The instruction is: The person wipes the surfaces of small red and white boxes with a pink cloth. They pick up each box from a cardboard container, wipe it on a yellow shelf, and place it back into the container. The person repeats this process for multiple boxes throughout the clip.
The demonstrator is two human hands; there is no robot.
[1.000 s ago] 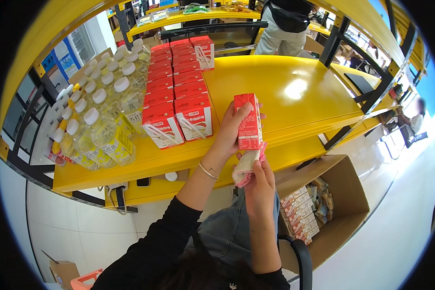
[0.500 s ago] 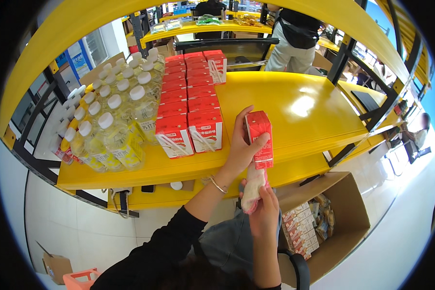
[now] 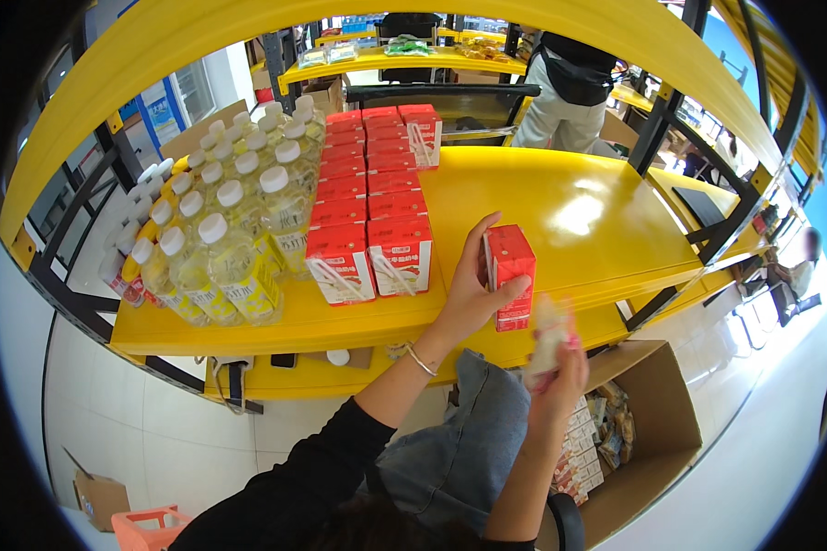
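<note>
Your left hand (image 3: 469,294) clasps the red drink carton (image 3: 510,285) loosely; your right hand (image 3: 560,367) pinches crumpled wrap (image 3: 549,335). The carton could tip at the shelf (image 3: 597,220) edge.

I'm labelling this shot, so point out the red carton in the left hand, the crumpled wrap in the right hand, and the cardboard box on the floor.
red carton (image 3: 511,275), head view, on its front face.
crumpled wrap (image 3: 549,338), head view, on its blurred middle.
cardboard box (image 3: 657,441), head view, on its bare inner wall.

Carton (image 3: 509,275): red with white. Shelf (image 3: 606,230): yellow. Bottles (image 3: 216,248) at shelf's left edge: clear, white caps, yellow labels. Sleeve (image 3: 294,487): black.
</note>
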